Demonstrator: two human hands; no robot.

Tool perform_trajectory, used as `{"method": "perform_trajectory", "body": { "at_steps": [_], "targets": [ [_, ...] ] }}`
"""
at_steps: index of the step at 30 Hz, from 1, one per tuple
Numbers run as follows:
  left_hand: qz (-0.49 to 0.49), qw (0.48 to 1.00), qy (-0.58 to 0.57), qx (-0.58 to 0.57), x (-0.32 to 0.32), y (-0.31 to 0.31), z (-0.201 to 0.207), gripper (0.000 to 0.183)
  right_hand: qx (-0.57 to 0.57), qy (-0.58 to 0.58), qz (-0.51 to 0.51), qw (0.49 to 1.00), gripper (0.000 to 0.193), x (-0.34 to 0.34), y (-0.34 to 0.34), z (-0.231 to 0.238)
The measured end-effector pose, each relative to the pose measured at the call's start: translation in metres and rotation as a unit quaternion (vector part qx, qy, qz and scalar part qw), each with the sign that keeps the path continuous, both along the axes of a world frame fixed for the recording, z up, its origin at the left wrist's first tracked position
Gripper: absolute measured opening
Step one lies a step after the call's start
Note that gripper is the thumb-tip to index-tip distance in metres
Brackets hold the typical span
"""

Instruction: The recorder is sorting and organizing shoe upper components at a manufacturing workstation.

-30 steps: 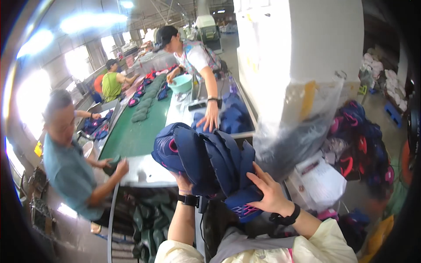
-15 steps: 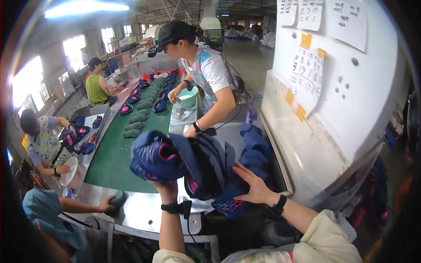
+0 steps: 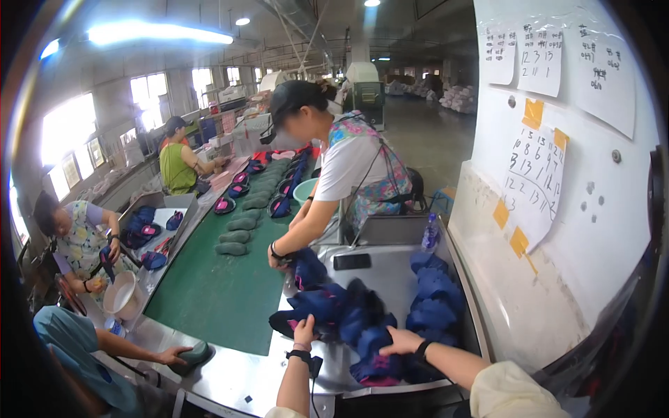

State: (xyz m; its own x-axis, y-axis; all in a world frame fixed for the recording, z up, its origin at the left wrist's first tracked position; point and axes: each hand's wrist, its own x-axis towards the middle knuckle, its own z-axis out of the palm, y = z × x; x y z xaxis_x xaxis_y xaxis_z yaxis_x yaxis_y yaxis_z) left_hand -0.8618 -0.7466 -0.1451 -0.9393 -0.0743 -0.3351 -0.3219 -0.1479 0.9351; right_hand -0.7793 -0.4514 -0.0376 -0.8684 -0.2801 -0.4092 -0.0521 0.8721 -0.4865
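A bunch of navy shoe uppers (image 3: 324, 306) with pink trim lies low over the metal worktop. At its left end, my left hand (image 3: 304, 333) is closed on the uppers from the near side. My right hand (image 3: 404, 341) grips the right end, by an upper with a pink patch (image 3: 380, 362); its fingertips are partly hidden. Touching the far side of the bunch is another upper (image 3: 309, 270), which a co-worker's hands (image 3: 280, 258) hold. A row of stacked navy uppers (image 3: 433, 296) lies along the tray's right side.
A black phone (image 3: 352, 261) and a plastic bottle (image 3: 430, 235) stand beyond my hands. Left is the green belt (image 3: 188, 299) bearing grey-green shoe lasts (image 3: 237, 237) and uppers. A seated person's hand holds a last (image 3: 191, 357). A white board (image 3: 557, 279) rises at right.
The bunch of uppers came down toward the worktop, my hands lowering with it. The co-worker's hands left the green bowl's area and now hold an upper. My view has shifted.
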Motion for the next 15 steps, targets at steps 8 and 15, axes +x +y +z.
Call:
{"method": "perform_trajectory", "body": {
  "at_steps": [8, 15],
  "targets": [
    [0.059, 0.825, 0.305, -0.473, -0.049, 0.097, 0.064, 0.060, -0.193, 0.192, -0.171, 0.947, 0.060, 0.050, 0.036, 0.052],
    [-0.279, 0.608, 0.705, -0.236, 0.102, 0.237, 0.299, 0.044, -0.487, 0.219, -0.262, 0.804, 0.010, 0.227, 0.092, 0.176]
  ]
}}
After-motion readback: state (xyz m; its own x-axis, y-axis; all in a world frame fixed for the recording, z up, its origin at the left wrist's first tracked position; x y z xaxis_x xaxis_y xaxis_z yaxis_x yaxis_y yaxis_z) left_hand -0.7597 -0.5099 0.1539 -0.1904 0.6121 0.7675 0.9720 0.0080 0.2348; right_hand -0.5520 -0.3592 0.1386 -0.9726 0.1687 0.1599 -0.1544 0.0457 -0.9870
